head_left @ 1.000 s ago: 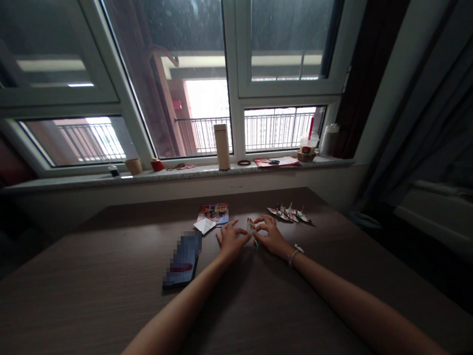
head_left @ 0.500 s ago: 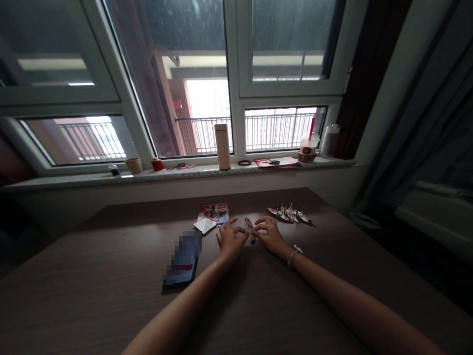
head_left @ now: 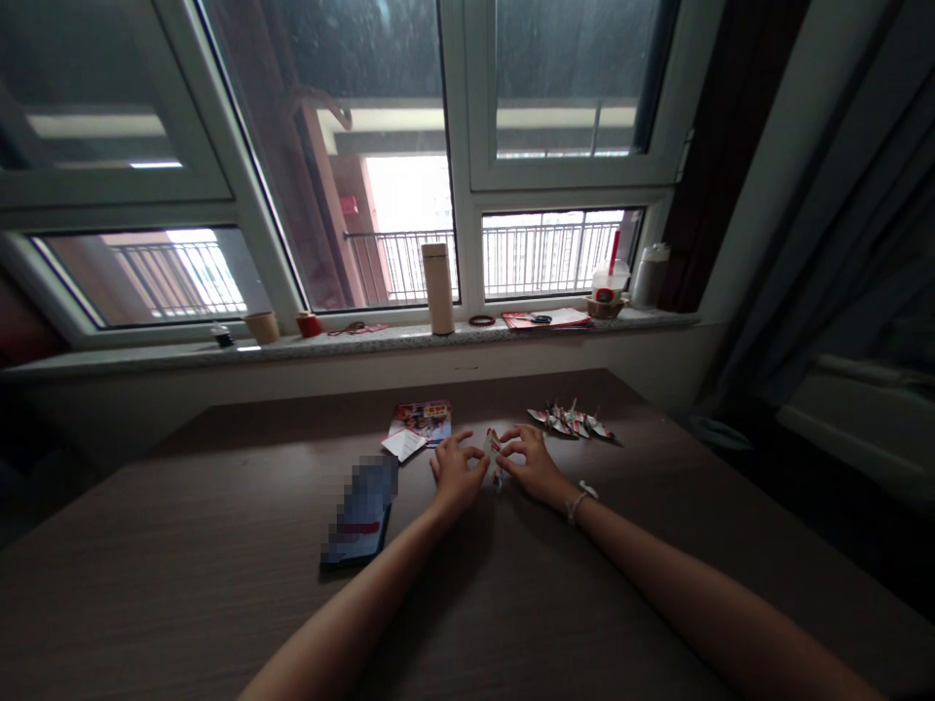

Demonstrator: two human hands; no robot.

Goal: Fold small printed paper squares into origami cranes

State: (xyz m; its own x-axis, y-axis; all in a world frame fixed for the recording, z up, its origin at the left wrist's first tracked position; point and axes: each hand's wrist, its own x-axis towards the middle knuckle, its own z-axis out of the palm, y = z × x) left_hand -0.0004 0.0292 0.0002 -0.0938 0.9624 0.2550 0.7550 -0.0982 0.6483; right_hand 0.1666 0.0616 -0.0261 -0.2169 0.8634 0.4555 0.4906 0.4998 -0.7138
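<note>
Between my two hands, a small folded paper piece (head_left: 492, 448), white with red and dark print, is held upright just above the dark wooden table (head_left: 241, 506). My left hand (head_left: 458, 474) pinches its left side with thumb and forefinger, the other fingers curled loosely. On the opposite side, my right hand (head_left: 536, 464), with a light band at the wrist, pinches it too. Several folded paper cranes (head_left: 574, 422) stand in a cluster beyond my right hand. To the left of my left hand lie a printed leaflet (head_left: 424, 421) and a white paper square (head_left: 404, 445).
A phone (head_left: 361, 511) with a blurred screen lies left of my left forearm. Along the windowsill (head_left: 409, 341) stand a beige flask (head_left: 437, 289), a paper cup (head_left: 261, 327), a drink cup with a red straw (head_left: 611, 282) and red papers with scissors (head_left: 546, 319).
The folded paper has turned slightly between my fingers and its lower end has shifted a little. Both hands keep their pinch in nearly the same place.
</note>
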